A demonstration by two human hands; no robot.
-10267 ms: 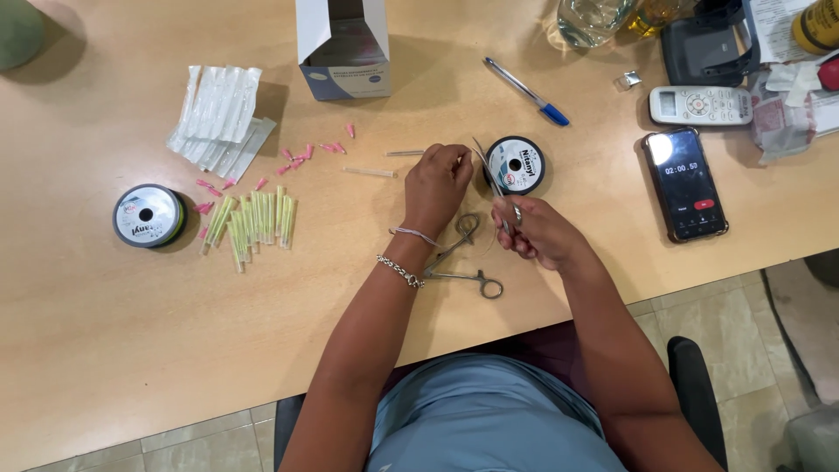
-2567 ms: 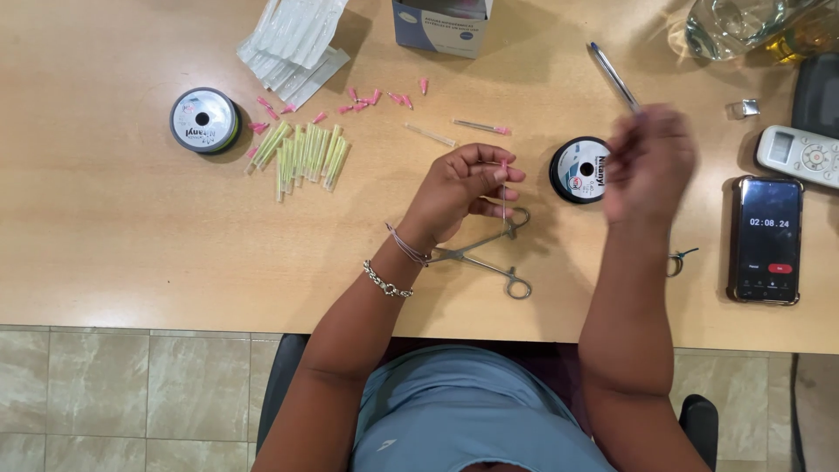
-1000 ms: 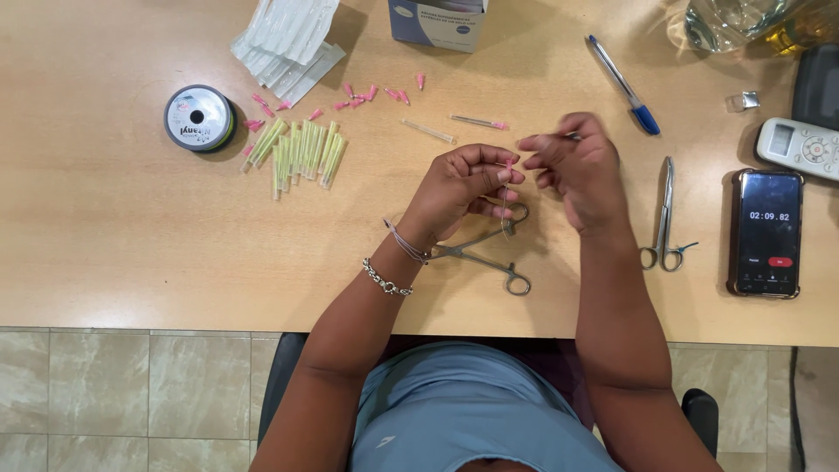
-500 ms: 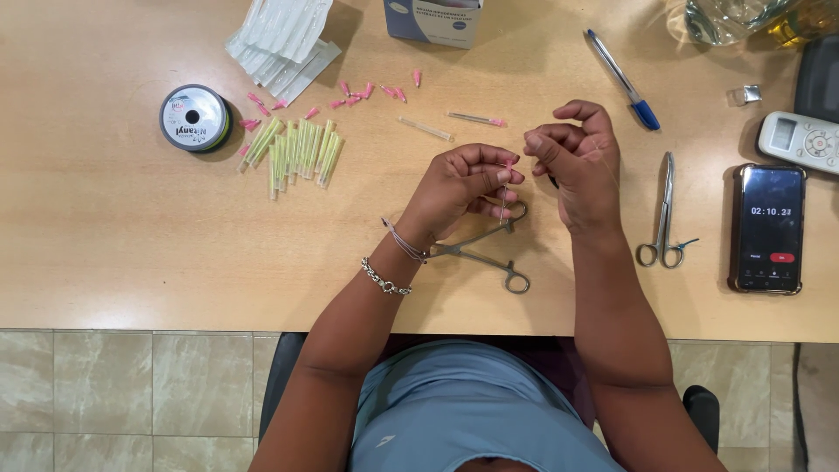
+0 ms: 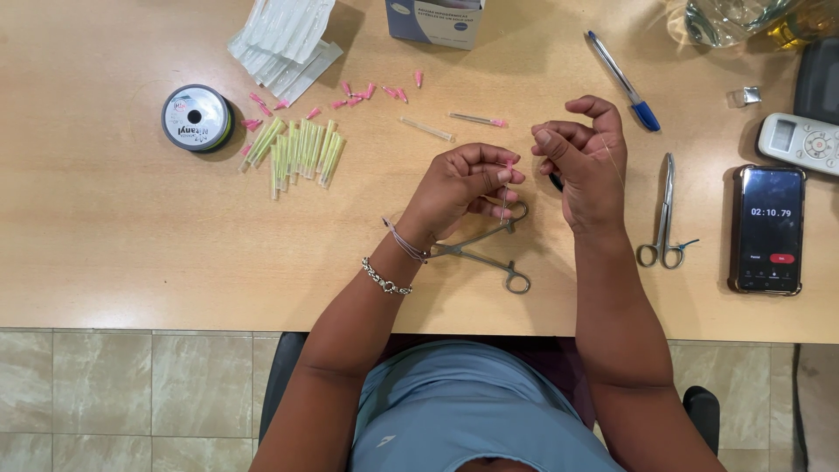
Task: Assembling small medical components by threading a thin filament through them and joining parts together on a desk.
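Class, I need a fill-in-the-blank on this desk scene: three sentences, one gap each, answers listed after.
1. The left hand pinches a thin needle with a ____ hub.
2. The scissors lie between the right hand and the ____.
3. The spool sits to the left of a heap of ____ tubes.

Missing words: pink; phone; yellow-green

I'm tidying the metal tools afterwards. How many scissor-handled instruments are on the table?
2: one scissor-handled clamp lies partly under the left hand; another lies right of the right hand, beside the phone. Others may be hidden.
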